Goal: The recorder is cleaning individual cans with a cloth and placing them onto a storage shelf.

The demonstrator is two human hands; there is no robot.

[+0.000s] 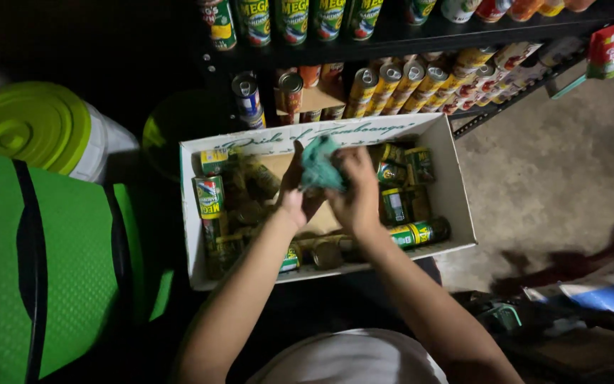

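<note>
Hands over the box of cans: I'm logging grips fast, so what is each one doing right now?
Left hand: closed on the teal cloth, held above the cardboard box.
Right hand: fingers curled at the same cloth; whether anything is inside it cannot be told.

one cardboard box, one teal cloth, two hands

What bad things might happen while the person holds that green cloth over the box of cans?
1. The box sticks out past the edge of what it rests on, so a push from the left hand or right hand might tip it.
2. Both hands share the cloth, and the cans below lie loose, so one could roll or get knocked.
3. It is quite dark, so dirt may be missed.
</note>
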